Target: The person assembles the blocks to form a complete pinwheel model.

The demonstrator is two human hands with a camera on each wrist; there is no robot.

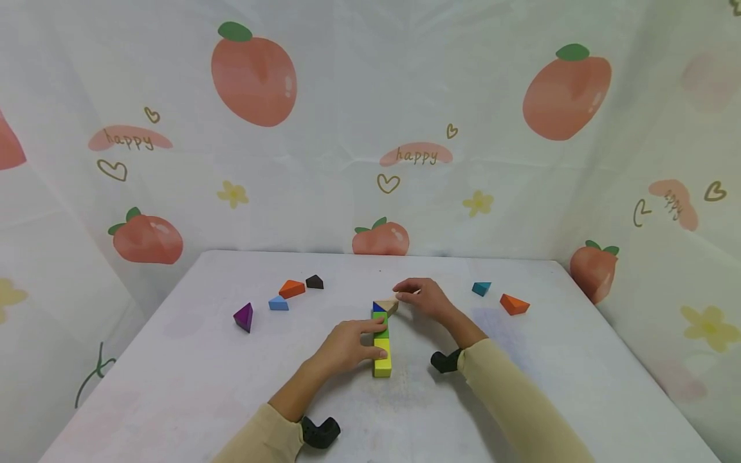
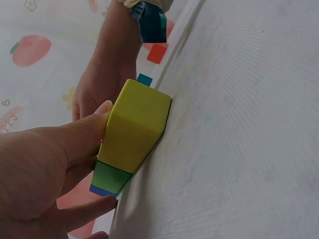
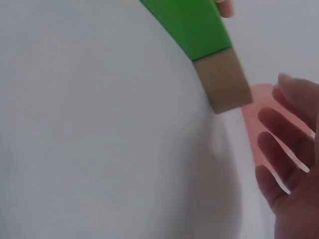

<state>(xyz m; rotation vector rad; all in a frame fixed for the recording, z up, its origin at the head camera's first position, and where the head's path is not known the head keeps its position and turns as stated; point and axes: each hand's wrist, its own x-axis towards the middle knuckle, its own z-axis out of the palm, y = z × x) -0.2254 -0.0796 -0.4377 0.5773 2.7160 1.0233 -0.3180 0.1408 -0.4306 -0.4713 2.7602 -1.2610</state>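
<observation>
- On the white-topped table (image 1: 173, 386), with the row of touching blocks as the clock's centre in the head view, a purple pointed, flat-faced block (image 1: 246, 317) lay at 9 o'clock.
- A light-blue triangular block (image 1: 278, 305) lay between 9 and 10 o'clock; an orange triangular block (image 1: 292, 289) sat near it at 10 o'clock; a small black angular block (image 1: 314, 282) lay just beside that, between 10 and 11.
- The left hand (image 1: 345, 347) came in from 8 o'clock; its thumb and index finger were parted in a wide curve, the thumb resting on the yellow block and the index finger on the green one.
- The row stood mid-table: a yellow rectangular block (image 1: 382, 365) at its 6 o'clock end; a green rectangular block (image 3: 192, 25) next; a dark-blue triangular block (image 1: 377, 307) and a plain wooden triangular block (image 1: 390, 306) touching at its 12 o'clock end.
- The right hand (image 1: 426, 298) hovered between 1 and 2 o'clock, near the wooden block; its fingers were loosely bent, spread and holding nothing, with a gap before the wood.
- A teal angular block (image 1: 481, 289) lay at 2 o'clock; a red-orange triangular block (image 1: 514, 305) lay between 2 and 3.
</observation>
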